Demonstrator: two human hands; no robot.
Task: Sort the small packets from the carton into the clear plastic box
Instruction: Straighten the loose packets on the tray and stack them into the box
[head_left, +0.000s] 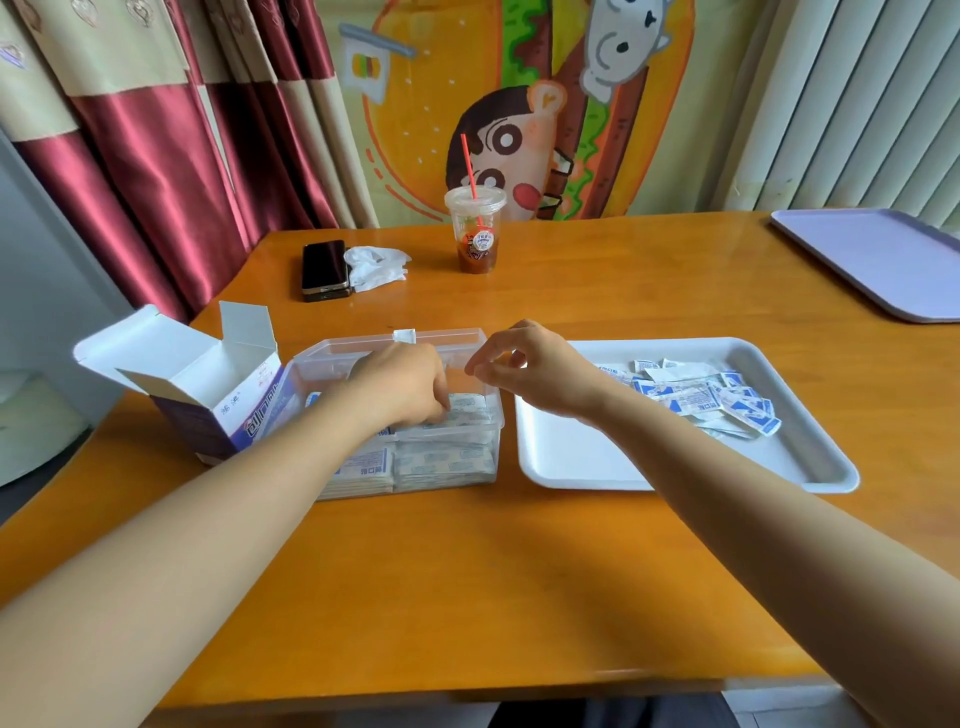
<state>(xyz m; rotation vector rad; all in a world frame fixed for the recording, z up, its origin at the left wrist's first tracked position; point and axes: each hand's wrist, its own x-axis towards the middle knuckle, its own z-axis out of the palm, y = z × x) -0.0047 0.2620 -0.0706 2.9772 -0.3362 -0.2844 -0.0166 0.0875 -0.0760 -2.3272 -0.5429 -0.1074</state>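
Observation:
The clear plastic box (311, 364) stands at the table's middle left and holds stacks of small white-and-blue packets (441, 460). My left hand (400, 384) reaches down into the box, its bent fingertips on the top packets; the back of the hand hides whether they pinch one. My right hand (524, 364) hovers over the box's right rim, fingers loosely curled, thumb near forefinger, nothing visible between them. The open carton (208, 384) stands against the box's left side, flaps up.
A white tray (571, 457) to the right of the box holds several loose packets (696, 397) at its far end. Further back are a phone (324, 270), a crumpled tissue (376, 266) and an iced drink cup (475, 234). A lilac tray (883, 260) lies far right.

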